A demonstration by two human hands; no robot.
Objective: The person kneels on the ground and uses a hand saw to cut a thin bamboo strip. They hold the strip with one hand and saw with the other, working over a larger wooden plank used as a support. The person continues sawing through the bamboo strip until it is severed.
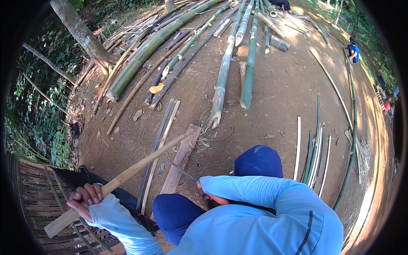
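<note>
Bamboo strip [136, 167] clenched in left grip [88, 195], thin blade [182, 170] held in closed right grip [203, 194], partly behind sleeve [244, 188]

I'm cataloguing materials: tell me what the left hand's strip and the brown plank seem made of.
Strip: probably split bamboo, pale and smooth, with a possible node. Plank: likely sawn wood, matte, judging by its flat face and straight edges.

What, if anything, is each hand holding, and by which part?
Left hand: a flat tan bamboo strip, gripped near its lower end. Right hand: a thin grey metal blade, apparently by its near end; light-blue sleeve hides the grip.
</note>
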